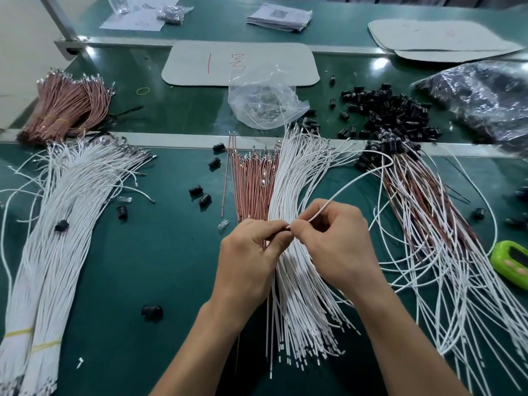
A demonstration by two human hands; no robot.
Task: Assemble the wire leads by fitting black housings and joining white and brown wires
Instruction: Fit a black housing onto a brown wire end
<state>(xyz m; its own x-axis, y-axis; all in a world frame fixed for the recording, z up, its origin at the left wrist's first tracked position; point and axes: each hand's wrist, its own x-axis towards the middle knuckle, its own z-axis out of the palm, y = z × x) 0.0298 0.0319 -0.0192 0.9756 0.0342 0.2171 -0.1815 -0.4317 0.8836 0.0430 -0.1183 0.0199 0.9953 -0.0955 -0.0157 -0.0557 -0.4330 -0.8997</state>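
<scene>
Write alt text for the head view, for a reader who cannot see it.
Over a green table, the left hand pinches a brown wire against a white wire pinched by the right hand. Wire bundles and black housings lie around.

I can't see where the white wire [318, 212] meets the brown wire [237, 355]: left hand [251, 252] and right hand [334, 241] cover it. Green gadget [511, 261] runs off the right edge.

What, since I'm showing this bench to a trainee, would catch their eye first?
Two hands at centre front: the left hand pinches a brown wire, the right hand a white wire, tips meeting. Under them fans a white wire bundle; a heap of black housings lies at back right.
</scene>
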